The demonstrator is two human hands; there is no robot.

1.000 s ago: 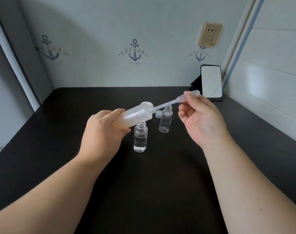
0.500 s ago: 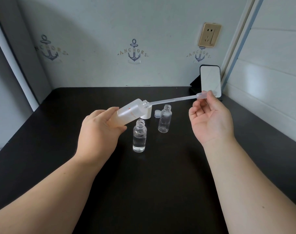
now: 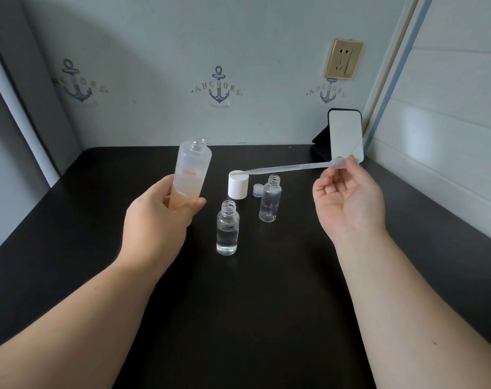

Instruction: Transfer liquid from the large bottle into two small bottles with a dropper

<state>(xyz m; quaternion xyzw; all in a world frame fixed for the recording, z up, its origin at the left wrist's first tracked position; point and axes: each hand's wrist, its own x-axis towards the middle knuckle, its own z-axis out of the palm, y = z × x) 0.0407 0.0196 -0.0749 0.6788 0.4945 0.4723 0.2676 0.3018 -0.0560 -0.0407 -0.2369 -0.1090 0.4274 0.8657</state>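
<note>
My left hand [image 3: 157,223] grips the large frosted bottle [image 3: 192,167] by its lower part, nearly upright, uncapped, above the table. My right hand [image 3: 348,203] pinches the bulb of the clear plastic dropper [image 3: 289,167], which lies almost level with its tip over the white cap. On the table between my hands stand two small clear bottles, both uncapped. The nearer small bottle [image 3: 227,228] is about half full of clear liquid. The farther small bottle [image 3: 270,199] looks empty.
A large white cap [image 3: 238,188] and a small clear cap [image 3: 257,190] sit on the black table [image 3: 238,318] behind the small bottles. A phone on a stand [image 3: 345,134] leans at the back right corner by the wall.
The dropper has come out of the large bottle and moved right. My left hand has swung the large bottle from a steep tilt to nearly upright and shifted it left.
</note>
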